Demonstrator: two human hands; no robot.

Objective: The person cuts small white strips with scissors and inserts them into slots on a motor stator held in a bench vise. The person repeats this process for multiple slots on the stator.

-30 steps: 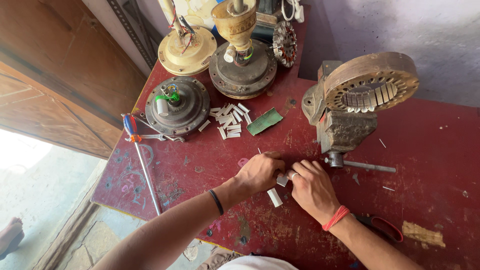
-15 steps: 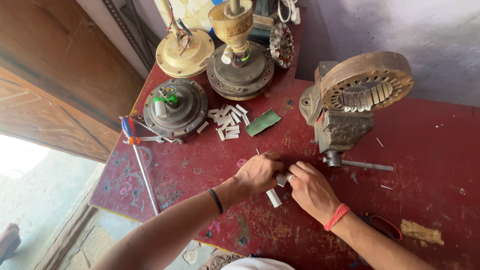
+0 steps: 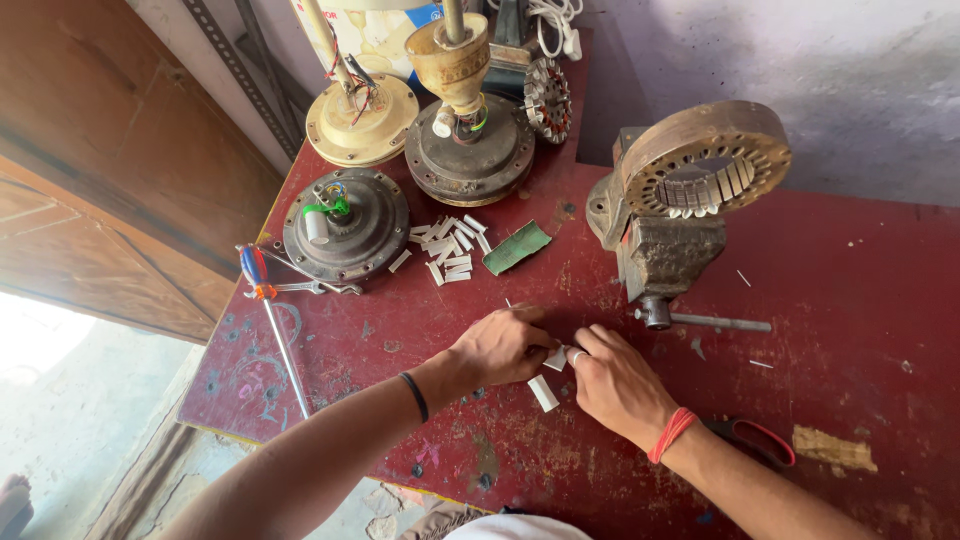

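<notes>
I see both hands meeting low in the middle of the red desk (image 3: 860, 300). My left hand (image 3: 500, 345) comes in from the lower left, a dark band at the wrist, its fingers curled down and pressed together on a small white paper strip (image 3: 556, 358). My right hand (image 3: 615, 385) reaches in from the lower right with a red thread around the wrist; its fingertips close on the same strip from the other side, so the strip sits pinched between the two grips, just above the desk surface. A ring shows on one right finger.

Just below that meeting point, touching neither hand as far as I can tell, a second white folded strip (image 3: 543, 393) lies flat on the desk, slanted.

Beyond the hands, a bench vise (image 3: 660, 250) stands with a round slotted stator core (image 3: 705, 160) clamped upright in it; several white strips already sit in its slots. To the left of the vise lie a green scrap (image 3: 517, 247) and a loose pile of white strips (image 3: 447, 248). A dark fan motor housing (image 3: 345, 225) sits further left, with a screwdriver (image 3: 275, 325) beside it. Red-handled scissors (image 3: 755, 438) lie just behind my right wrist.
</notes>
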